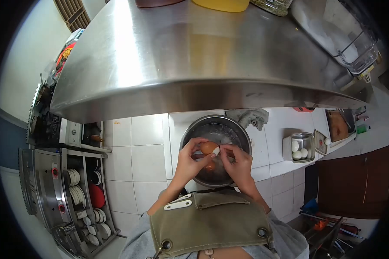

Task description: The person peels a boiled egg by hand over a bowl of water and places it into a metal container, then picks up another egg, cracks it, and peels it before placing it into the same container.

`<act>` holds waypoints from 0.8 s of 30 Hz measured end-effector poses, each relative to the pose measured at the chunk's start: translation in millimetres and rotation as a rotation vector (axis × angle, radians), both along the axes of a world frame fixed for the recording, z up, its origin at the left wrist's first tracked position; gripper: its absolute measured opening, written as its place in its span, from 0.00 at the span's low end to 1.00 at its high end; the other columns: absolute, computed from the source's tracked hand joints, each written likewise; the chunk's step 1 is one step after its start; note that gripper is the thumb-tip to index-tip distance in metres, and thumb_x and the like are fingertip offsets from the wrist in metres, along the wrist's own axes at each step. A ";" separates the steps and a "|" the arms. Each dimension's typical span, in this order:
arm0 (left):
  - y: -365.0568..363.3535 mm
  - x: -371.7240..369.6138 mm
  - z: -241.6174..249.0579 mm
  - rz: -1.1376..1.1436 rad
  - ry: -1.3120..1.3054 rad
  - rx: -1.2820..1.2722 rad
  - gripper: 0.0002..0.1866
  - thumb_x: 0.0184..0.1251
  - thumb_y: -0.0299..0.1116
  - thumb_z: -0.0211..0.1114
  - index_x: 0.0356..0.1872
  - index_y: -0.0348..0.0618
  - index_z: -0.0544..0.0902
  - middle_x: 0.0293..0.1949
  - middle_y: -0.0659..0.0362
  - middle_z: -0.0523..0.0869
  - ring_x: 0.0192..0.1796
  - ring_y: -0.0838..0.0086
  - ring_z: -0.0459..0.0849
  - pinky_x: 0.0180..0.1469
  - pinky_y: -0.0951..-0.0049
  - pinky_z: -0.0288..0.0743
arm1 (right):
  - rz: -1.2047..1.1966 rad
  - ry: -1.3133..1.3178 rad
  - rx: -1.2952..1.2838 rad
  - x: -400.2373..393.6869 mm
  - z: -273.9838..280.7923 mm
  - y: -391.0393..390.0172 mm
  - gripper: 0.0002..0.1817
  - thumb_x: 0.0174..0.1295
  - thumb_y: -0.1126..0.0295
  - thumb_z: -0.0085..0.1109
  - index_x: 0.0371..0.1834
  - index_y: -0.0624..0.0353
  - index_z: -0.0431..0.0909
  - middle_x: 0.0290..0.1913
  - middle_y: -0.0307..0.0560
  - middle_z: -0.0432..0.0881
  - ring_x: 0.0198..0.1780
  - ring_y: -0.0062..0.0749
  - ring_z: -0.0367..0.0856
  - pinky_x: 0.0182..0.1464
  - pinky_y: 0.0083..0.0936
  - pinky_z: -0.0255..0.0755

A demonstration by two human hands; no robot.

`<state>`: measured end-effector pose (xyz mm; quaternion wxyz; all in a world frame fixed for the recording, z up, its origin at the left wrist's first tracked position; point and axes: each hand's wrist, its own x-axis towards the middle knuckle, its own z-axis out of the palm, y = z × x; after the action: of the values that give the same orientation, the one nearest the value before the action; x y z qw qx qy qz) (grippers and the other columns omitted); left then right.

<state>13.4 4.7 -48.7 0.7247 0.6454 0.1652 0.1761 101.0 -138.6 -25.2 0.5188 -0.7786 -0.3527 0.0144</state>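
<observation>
A brown egg (208, 147) is held above a round metal bowl (246, 146) with water in it. My left hand (189, 159) has its fingers wrapped round the egg from the left. At the egg's right side my right hand (237, 162) pinches at a small white patch (216, 151), which looks like bare egg white or a bit of shell. Below the held egg, another brown egg (210, 165) lies in the bowl, partly hidden by my left hand.
A steel shelf (168, 56) juts out in front above the counter. On the right stands a metal container (299, 147) with several white eggs. A grey cloth (250, 117) lies behind the bowl. Racks of plates (77, 195) stand at the left.
</observation>
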 end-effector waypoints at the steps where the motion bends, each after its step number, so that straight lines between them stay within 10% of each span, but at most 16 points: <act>1: 0.2 -0.4 -0.5 -0.010 0.014 0.013 0.25 0.56 0.24 0.74 0.55 0.36 0.76 0.52 0.54 0.82 0.50 0.72 0.85 0.47 0.74 0.82 | -0.024 -0.056 -0.026 0.2 -1.6 -0.9 0.08 0.59 0.78 0.65 0.41 0.66 0.81 0.39 0.51 0.87 0.36 0.34 0.89 0.40 0.23 0.82; 24: -0.2 -0.8 -3.4 0.014 -0.046 -0.102 0.25 0.53 0.20 0.75 0.53 0.37 0.75 0.52 0.56 0.80 0.54 0.71 0.82 0.50 0.73 0.84 | 0.043 -0.198 -0.089 7.6 13.1 1.0 0.09 0.50 0.76 0.69 0.36 0.59 0.83 0.38 0.45 0.84 0.41 0.41 0.84 0.44 0.33 0.77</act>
<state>12.6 4.5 -52.1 0.7589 0.6023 0.1618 0.1876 108.5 -137.7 -12.1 0.4458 -0.7908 -0.4179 -0.0359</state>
